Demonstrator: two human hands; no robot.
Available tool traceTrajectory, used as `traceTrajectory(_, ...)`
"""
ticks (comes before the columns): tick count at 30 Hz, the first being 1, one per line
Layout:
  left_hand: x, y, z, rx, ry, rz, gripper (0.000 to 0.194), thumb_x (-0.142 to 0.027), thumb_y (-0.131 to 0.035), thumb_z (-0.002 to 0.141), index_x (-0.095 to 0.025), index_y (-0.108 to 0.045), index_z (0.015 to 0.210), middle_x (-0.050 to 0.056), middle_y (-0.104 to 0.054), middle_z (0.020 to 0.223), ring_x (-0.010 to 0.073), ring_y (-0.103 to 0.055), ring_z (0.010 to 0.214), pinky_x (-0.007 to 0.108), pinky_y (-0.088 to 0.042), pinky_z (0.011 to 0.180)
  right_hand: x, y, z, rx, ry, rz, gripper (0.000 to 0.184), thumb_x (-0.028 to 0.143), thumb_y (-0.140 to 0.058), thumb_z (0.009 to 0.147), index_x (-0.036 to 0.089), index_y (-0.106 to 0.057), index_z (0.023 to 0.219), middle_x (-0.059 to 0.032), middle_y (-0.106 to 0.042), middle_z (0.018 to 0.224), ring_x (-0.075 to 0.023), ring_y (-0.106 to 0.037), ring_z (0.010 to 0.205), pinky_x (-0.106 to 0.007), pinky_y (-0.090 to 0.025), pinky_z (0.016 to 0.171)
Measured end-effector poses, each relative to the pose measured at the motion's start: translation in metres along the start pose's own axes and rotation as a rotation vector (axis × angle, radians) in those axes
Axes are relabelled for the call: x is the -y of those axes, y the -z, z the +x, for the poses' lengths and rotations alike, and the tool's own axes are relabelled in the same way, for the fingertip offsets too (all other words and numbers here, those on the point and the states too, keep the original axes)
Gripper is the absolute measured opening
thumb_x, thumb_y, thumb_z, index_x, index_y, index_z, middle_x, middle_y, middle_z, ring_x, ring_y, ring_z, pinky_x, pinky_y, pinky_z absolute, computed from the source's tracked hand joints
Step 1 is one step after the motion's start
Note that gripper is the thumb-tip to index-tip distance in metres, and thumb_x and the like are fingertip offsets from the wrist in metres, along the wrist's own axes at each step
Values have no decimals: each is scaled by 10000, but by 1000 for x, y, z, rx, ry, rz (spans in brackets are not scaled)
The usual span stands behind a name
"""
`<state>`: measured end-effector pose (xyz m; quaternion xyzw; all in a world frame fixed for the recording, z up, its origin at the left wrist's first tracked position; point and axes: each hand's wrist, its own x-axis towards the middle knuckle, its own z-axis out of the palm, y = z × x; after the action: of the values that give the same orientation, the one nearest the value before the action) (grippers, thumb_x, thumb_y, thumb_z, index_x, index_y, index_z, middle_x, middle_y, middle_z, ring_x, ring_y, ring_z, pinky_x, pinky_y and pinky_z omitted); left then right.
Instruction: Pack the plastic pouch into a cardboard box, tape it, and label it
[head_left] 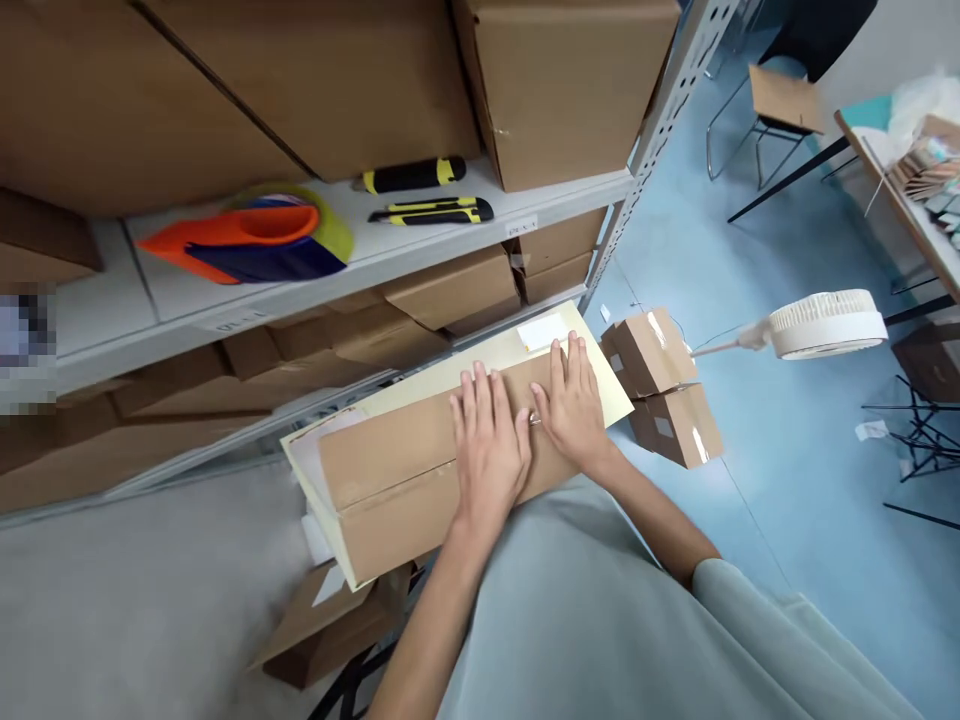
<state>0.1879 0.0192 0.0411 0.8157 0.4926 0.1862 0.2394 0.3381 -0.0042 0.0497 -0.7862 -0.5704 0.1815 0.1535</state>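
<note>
Closest in, a grey-green shirt [600, 600], and both forearms are stretched forward from it, the wrists slightly bent. The left hand [487, 450] is laid palm down, its fingers straight and close together, the thumb set apart; the right hand [576, 408] is spread a little wider, angled inward from the other side. Both are open — nothing is gripped, only the top of a long cardboard box [397, 450] is being touched.

The box is seen lying lengthwise on a pale yellow board [611, 395], near a white label [543, 332], a lengthwise seam showing on its top. Fairly stiff walls and a modest weight are to be expected, though the contents are hidden; some give is likely along the seam, so the long side edges or the two ends would be the better places to take hold.

Just beyond, on a metal shelf [112, 275], two utility knives [412, 176] [435, 211] are laid side by side, with an orange-and-blue plastic item to their left and large cartons [577, 90] behind. Off to the right, taped cartons [652, 350] are stacked by a white fan [829, 325] — and farther off, a chair [787, 97] is seen.
</note>
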Motion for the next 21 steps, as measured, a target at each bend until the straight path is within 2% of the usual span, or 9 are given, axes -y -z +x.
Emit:
traceTrajectory(4, -9, -19, 18, 33, 46, 10, 723, -467, -373, 1128, -96, -294, 1743, 224, -209, 1817, 360, -103, 1722, 651, -71, 1380, -11, -8, 11, 48, -69, 46, 742, 477, -262, 1167, 120, -71, 1788, -213, -158, 1845, -355, -77, 1734, -609, -290, 1346)
traceTrajectory(7, -7, -20, 17, 39, 68, 30, 764, -522, -414, 1109, -110, -304, 1743, 213, -213, 1821, 374, -93, 1723, 667, -29, 1376, -27, -5, 18, 116, -89, 184, 768, 501, -247, 1171, 111, -3, 1785, -207, -152, 1848, -307, -118, 1734, -548, -297, 1361)
traceTrajectory(11, -7, -17, 16, 33, 90, 33, 775, -536, -410, 1110, -97, -304, 1740, 213, -234, 1817, 363, -109, 1724, 641, -46, 1384, -46, -6, 23, 200, -94, 480, 783, 547, -211, 1170, 156, 73, 1785, -118, -151, 1861, -205, -159, 1728, -444, -238, 1397)
traceTrajectory(17, -4, -18, 18, 5, 133, -46, 739, -523, -375, 1121, -127, -309, 1742, 181, -254, 1820, 330, -116, 1726, 603, -63, 1394, -56, -14, 28, 312, -290, 684, 838, 699, -156, 1132, 202, -63, 1799, -13, -176, 1852, -172, -189, 1717, -405, -245, 1398)
traceTrajectory(21, -8, -22, 19, 1, 129, -43, 785, -543, -414, 1105, -90, -305, 1737, 199, -209, 1827, 355, -93, 1727, 625, -36, 1390, -58, -12, 28, 305, -291, 692, 896, 787, -137, 1093, 232, -129, 1796, 6, -189, 1850, -174, -239, 1707, -409, -277, 1388)
